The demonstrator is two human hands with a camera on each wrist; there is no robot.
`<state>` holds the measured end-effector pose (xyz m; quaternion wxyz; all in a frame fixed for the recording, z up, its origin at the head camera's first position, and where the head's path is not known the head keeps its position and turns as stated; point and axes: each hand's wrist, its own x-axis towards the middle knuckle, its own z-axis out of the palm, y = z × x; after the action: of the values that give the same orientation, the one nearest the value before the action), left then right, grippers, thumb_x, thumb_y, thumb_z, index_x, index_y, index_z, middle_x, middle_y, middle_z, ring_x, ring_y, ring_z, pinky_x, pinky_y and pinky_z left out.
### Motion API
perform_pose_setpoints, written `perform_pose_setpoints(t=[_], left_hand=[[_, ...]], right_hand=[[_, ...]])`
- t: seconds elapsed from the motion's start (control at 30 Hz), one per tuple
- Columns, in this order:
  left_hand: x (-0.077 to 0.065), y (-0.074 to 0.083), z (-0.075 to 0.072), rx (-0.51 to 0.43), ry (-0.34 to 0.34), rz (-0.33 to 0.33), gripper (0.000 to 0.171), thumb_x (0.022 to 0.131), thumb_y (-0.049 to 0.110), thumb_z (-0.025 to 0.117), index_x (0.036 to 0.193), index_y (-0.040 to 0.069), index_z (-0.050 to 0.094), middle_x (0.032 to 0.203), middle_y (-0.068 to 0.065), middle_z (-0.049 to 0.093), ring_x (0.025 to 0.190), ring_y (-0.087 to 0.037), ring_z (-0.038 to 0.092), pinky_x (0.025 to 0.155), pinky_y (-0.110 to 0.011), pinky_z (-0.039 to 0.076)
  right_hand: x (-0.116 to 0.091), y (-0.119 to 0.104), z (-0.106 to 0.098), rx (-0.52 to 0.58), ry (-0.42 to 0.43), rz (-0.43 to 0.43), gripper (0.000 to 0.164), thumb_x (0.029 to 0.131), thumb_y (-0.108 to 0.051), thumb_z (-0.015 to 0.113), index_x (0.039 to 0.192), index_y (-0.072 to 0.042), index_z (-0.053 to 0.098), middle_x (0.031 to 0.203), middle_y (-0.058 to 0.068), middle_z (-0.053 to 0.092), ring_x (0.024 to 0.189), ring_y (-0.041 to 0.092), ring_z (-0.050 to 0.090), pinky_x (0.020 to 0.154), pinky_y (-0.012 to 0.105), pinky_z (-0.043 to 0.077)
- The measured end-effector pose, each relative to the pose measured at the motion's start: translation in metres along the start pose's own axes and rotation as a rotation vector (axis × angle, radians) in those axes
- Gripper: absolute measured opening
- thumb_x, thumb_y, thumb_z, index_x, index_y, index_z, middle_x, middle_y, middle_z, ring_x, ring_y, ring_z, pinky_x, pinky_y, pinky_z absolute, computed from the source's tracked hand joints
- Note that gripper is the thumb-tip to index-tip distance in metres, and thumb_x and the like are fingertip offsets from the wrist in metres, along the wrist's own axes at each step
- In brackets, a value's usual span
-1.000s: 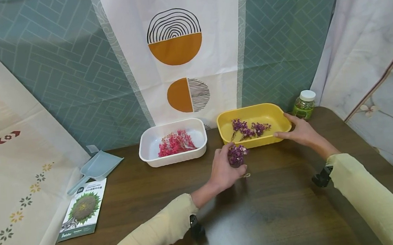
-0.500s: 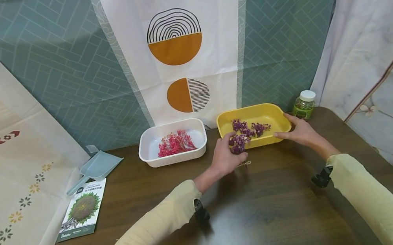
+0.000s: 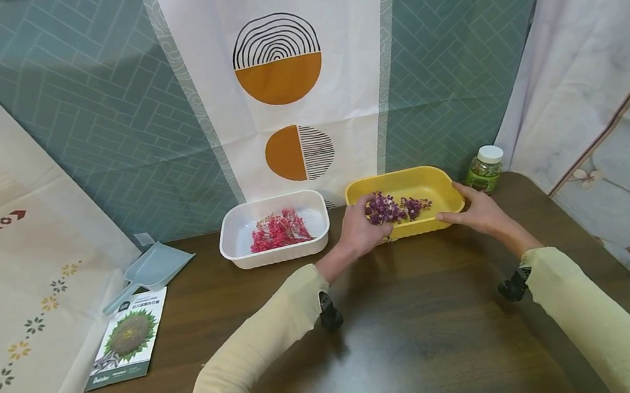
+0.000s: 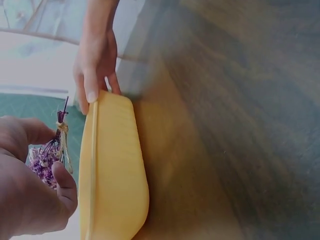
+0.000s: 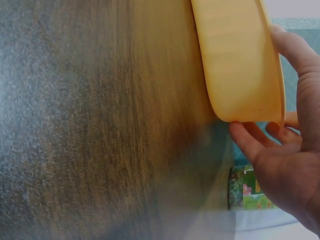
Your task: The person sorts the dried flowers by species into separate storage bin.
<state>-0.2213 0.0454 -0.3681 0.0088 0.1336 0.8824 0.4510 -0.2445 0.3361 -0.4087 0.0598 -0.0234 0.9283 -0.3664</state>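
Note:
My left hand (image 3: pixel 359 227) pinches a small bunch of purple dried flowers (image 4: pixel 44 162) between thumb and fingers. Twine (image 4: pixel 63 135) ties its stems, which point upward in the left wrist view. The bunch is over the front left part of the yellow plastic tray (image 3: pixel 427 179). Inside that tray lie more purple dried flowers (image 3: pixel 415 206), partly behind the held bunch. At the tray's right end, my right hand (image 3: pixel 480 211) grips it, thumb on the front rim and fingers against the end wall (image 5: pixel 250 112).
Left of the yellow tray stands a white tray (image 3: pixel 231 242) with pink dried flowers (image 3: pixel 281 230). A lidded jar (image 3: pixel 485 169) is just beyond my right hand. A blue dustpan (image 3: pixel 157 268) and a sunflower packet (image 3: pixel 129 338) lie at the left. Curtains back the brown table (image 3: pixel 420 338).
My left hand has moved forward and slightly right with the bunch, from in front of the yellow tray to over it. The right hand has stayed on the tray's end.

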Motion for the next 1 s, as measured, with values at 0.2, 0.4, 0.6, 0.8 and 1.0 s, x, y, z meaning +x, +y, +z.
perform_pose_setpoints(t=[0.2, 0.4, 0.6, 0.8, 1.0], left_hand=[[0.010, -0.004, 0.002, 0.005, 0.006, -0.023, 0.068, 0.081, 0.014, 0.081, 0.142, 0.007, 0.051, 0.129, -0.018, 0.051, 0.116, -0.027, 0.052, 0.097, -0.034, 0.048], [0.023, -0.003, 0.004, 0.038, -0.003, -0.054, 0.068, 0.083, 0.016, 0.080, 0.144, 0.009, 0.049, 0.133, -0.018, 0.049, 0.120, -0.026, 0.048, 0.100, -0.036, 0.046], [0.037, -0.001, 0.007, 0.050, 0.031, -0.050, 0.071, 0.082, 0.013, 0.081, 0.145, 0.011, 0.049, 0.134, -0.019, 0.046, 0.119, -0.027, 0.048, 0.101, -0.035, 0.045], [0.047, -0.005, 0.011, 0.066, 0.067, -0.057, 0.069, 0.083, 0.012, 0.080, 0.145, 0.012, 0.049, 0.134, -0.021, 0.045, 0.117, -0.028, 0.049, 0.099, -0.035, 0.047], [0.053, -0.008, 0.013, 0.077, 0.077, -0.072, 0.070, 0.084, 0.013, 0.079, 0.146, 0.015, 0.048, 0.131, -0.019, 0.044, 0.113, -0.027, 0.050, 0.095, -0.035, 0.049]], right_hand=[[0.000, -0.001, 0.001, -0.005, 0.001, 0.003, 0.110, 0.088, -0.052, 0.073, 0.157, 0.003, 0.008, 0.158, 0.034, 0.014, 0.142, 0.054, 0.019, 0.110, 0.067, 0.021], [0.000, -0.001, 0.000, 0.005, -0.003, 0.012, 0.113, 0.086, -0.054, 0.073, 0.158, 0.003, 0.007, 0.159, 0.034, 0.013, 0.142, 0.054, 0.018, 0.110, 0.067, 0.021], [0.000, 0.000, 0.001, -0.001, 0.002, 0.004, 0.111, 0.087, -0.053, 0.072, 0.157, 0.003, 0.007, 0.158, 0.034, 0.014, 0.141, 0.054, 0.021, 0.110, 0.066, 0.022], [0.001, 0.001, 0.002, -0.010, 0.010, -0.015, 0.110, 0.088, -0.053, 0.072, 0.158, 0.003, 0.008, 0.158, 0.033, 0.017, 0.141, 0.052, 0.025, 0.110, 0.065, 0.025], [0.000, 0.000, 0.002, -0.005, 0.008, -0.009, 0.109, 0.089, -0.051, 0.072, 0.158, 0.002, 0.007, 0.159, 0.033, 0.016, 0.142, 0.052, 0.022, 0.110, 0.066, 0.023]])
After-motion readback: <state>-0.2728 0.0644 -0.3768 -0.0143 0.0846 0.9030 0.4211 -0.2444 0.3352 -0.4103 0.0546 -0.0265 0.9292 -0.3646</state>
